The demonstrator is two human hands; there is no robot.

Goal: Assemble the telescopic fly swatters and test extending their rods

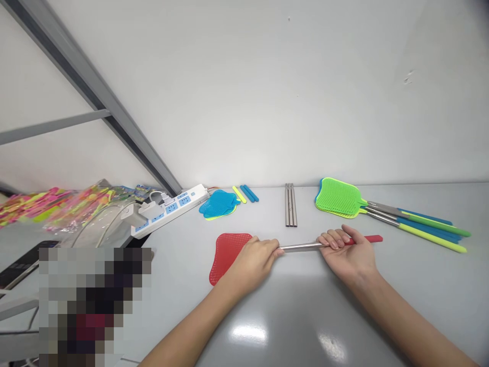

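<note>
A red fly swatter (229, 255) with a metal rod lies across both my hands, just above or on the grey table. My left hand (260, 257) is closed around the neck, where the rod meets the red mesh head, and covers part of it. At the other end my right hand (346, 250) wraps its fingers round the rod and the red grip, whose tip sticks out to the right. Beyond my hands lie several loose metal rods (291, 206), side by side. To the right is a pile of swatters with a green head (338, 198) on top.
Blue swatter heads (219, 204) lie at the back left, beside one yellow and two blue grips (249, 193). A white power strip (171, 211) with plugs and cables stands further left, near bagged colourful pieces (80, 204). The wall borders the table's back edge.
</note>
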